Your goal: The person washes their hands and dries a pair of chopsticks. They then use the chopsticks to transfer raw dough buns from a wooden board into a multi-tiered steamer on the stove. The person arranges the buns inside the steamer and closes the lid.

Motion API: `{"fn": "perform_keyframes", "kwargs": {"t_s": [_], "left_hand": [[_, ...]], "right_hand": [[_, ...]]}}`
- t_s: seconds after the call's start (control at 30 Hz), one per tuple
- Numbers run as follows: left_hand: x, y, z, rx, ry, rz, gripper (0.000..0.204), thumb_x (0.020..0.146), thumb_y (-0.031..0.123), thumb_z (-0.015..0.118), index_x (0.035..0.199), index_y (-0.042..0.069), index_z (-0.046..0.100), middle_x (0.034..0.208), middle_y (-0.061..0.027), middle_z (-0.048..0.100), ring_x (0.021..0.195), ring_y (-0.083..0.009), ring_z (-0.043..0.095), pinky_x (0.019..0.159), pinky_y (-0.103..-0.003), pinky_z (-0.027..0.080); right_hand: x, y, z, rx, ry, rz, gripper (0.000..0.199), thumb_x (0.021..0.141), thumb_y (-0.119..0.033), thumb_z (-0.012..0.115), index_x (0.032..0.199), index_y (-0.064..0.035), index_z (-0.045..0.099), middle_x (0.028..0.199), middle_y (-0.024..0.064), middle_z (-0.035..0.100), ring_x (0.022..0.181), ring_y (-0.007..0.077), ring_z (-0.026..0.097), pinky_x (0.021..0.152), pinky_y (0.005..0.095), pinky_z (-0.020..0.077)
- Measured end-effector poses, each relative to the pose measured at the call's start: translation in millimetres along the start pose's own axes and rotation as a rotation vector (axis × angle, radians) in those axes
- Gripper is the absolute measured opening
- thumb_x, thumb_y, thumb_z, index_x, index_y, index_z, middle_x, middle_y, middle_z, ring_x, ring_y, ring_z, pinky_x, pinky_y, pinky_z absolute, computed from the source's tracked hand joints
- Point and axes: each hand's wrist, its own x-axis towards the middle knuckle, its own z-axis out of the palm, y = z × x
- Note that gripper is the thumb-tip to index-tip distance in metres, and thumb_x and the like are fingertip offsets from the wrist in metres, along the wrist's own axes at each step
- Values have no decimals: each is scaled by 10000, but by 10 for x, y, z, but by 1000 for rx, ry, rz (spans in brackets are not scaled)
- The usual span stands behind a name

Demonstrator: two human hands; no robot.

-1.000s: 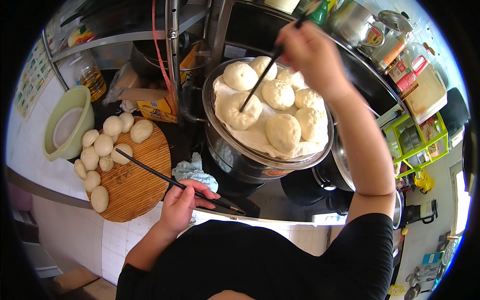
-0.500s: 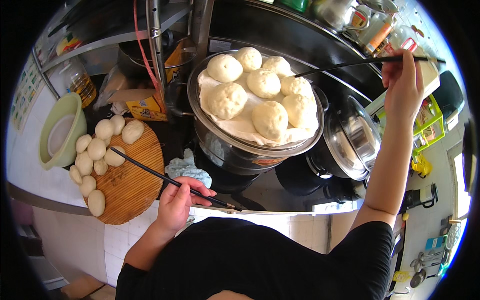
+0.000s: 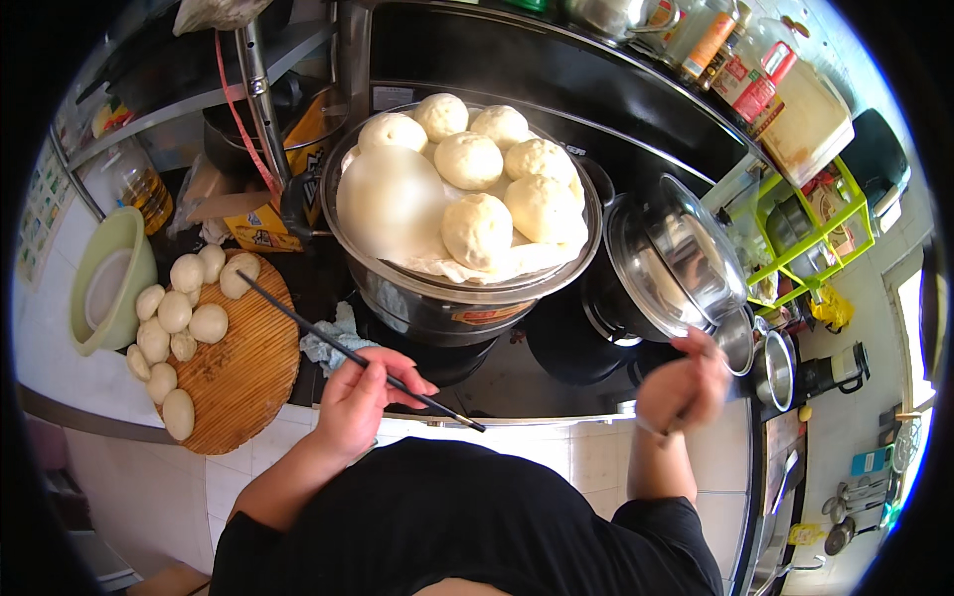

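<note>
A black chopstick [image 3: 310,330] is pinched in my left hand [image 3: 370,394], slanting toward the dough rounds [image 3: 207,323] on the wooden board [image 3: 237,382]. My right hand [image 3: 686,385] is raised close to my body, near the metal lid [image 3: 686,260]. Motion smears its fingers, and I cannot make out whether a chopstick is in them. Ahead stands a metal steamer pot [image 3: 437,310] with several puffy steamed buns [image 3: 477,231] on a white cloth [image 3: 517,260]. A blurred patch covers the left side of the buns. Neither hand touches them.
A pale green basin [image 3: 84,298] stands left of the board. A light blue rag [image 3: 338,343] lies between board and pot. At the right are a bright green rack [image 3: 820,238] and metal bowls [image 3: 773,370]. Bottles [image 3: 750,74] line the back right; a metal shelf [image 3: 209,99] rises at left.
My right hand has come down from the upper right toward my body, and its chopstick no longer points at the buns. My left hand still holds its chopstick. The view has shifted slightly.
</note>
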Motion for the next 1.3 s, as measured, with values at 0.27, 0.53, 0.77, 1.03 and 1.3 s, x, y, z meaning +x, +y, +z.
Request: {"fn": "perform_keyframes", "kwargs": {"t_s": [0.27,0.53,0.77,1.03,1.3], "left_hand": [[303,-7,540,-139,-205,-127,398,950,248,347,1251,-10,384,1187,-186,504,1087,-206,503,944,-331,371],[332,-134,659,-734,-233,36,237,942,180,345,1148,97,429,937,-63,502,1030,-230,506,992,-417,340],[264,-138,618,-472,-80,136,298,932,234,400,1210,132,371,1126,-111,480,1105,-237,452,983,-413,323],[54,-119,183,-100,-228,-121,494,925,322,405,1281,-9,318,1208,-154,459,1108,-218,463,928,-351,378],[119,81,41,-92,-166,-74,411,932,271,391,1235,-7,382,1106,-120,513,929,-158,512,770,-278,420]], "right_hand": [[114,-392,28,144,-697,-21,297,653,1,623,947,-24,594,826,86,604,699,232,590,587,295,486],[-248,-554,-10,970,-919,1278,466,844,-34,481,1296,-55,370,1037,131,535,874,232,575,675,300,494],[22,-713,114,521,-1379,1094,363,852,-94,525,1192,0,438,919,132,597,769,226,591,667,292,461],[168,-385,598,-33,-852,321,380,817,17,473,1195,22,431,927,238,578,703,319,603,607,342,473],[55,-821,600,658,-1261,1571,266,918,-86,359,1168,-13,411,737,37,541,606,87,543,528,191,442]]}}
